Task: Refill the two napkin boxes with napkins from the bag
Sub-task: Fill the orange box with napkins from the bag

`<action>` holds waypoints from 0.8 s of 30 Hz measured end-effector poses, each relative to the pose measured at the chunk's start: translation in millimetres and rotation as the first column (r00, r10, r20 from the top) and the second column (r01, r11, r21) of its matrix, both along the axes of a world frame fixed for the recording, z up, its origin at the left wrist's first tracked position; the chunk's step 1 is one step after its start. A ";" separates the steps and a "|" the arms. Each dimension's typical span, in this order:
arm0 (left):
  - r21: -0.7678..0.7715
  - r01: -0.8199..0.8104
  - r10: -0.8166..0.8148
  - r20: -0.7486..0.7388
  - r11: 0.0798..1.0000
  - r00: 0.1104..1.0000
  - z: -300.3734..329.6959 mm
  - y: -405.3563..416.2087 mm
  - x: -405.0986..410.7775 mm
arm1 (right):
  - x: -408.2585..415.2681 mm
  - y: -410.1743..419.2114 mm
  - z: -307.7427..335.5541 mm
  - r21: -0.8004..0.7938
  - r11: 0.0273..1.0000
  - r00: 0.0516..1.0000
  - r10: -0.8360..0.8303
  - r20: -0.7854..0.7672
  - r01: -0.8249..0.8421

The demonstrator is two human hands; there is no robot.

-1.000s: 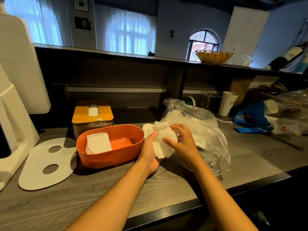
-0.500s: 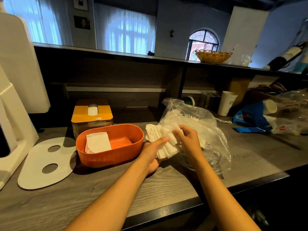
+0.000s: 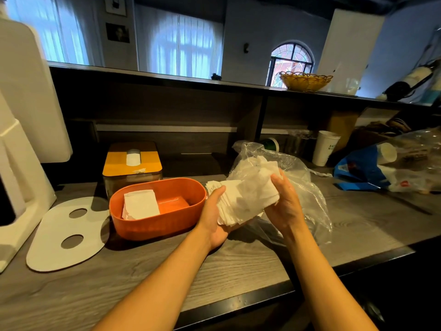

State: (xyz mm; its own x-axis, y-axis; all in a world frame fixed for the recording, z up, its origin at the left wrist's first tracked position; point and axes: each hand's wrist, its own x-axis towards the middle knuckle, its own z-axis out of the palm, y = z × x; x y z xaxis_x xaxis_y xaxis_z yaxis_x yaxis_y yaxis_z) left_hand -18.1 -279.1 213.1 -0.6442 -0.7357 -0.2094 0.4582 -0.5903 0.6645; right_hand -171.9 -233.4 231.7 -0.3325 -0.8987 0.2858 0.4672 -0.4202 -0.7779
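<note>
Compared with a second ago, both hands are now carrying the stack of napkins (image 3: 243, 199) slightly higher and further out of the plastic bag (image 3: 300, 177), and the right hand has shifted from the front face of the stack to its right end. At present the left hand (image 3: 213, 216) is cupping the stack from below and from the left, with the thumb lying along the near left edge and the palm turned upward; its other fingers are hidden beneath the paper. The right hand (image 3: 285, 204) is gripping the right end of the stack, with the thumb pressing on top and the fingers curling round the far side. Both hands are thus partly closed around the napkins. The stack is sitting tilted in the air, just to the right of the orange box (image 3: 164, 223), close to its rim, with the bag lying behind and beneath it on the wooden counter (image 3: 167, 273). The orange box is standing uncovered and is holding a few napkins (image 3: 140, 204) at its left end. Its white lid (image 3: 55, 240), with two oval holes, is lying flat on the counter to the left. The yellow-lidded box (image 3: 132, 163) is standing directly behind the orange box, with a napkin showing in its top slot.
</note>
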 end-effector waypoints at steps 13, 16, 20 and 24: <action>-0.200 0.049 -0.016 0.164 0.979 0.986 -5.7 2.7 -4.2 | 6.7 -6.3 -3.2 0.209 0.931 0.936 -0.242 -0.257 0.298; -0.214 0.074 -0.033 0.191 0.974 0.981 -5.6 2.3 -4.2 | 5.1 -7.9 -3.8 0.244 0.930 0.953 -0.232 -0.195 0.276; -0.222 0.117 -0.064 0.229 0.968 0.971 -4.9 1.9 -2.6 | 1.5 -7.8 -4.3 0.224 0.913 0.940 -0.329 -0.096 0.342; -0.134 0.050 -0.027 0.164 0.990 0.986 -5.1 -0.6 -0.7 | -7.4 -0.4 4.1 0.172 0.917 0.898 -0.390 0.204 0.360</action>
State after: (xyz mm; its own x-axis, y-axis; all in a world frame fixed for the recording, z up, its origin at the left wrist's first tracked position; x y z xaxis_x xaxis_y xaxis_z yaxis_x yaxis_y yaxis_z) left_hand -18.9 -279.8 208.1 -0.6385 -0.7399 -0.2118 0.3167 -0.5035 0.8039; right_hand -179.2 -233.7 235.7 -0.6944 -0.7176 0.0536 0.4656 -0.5049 -0.7269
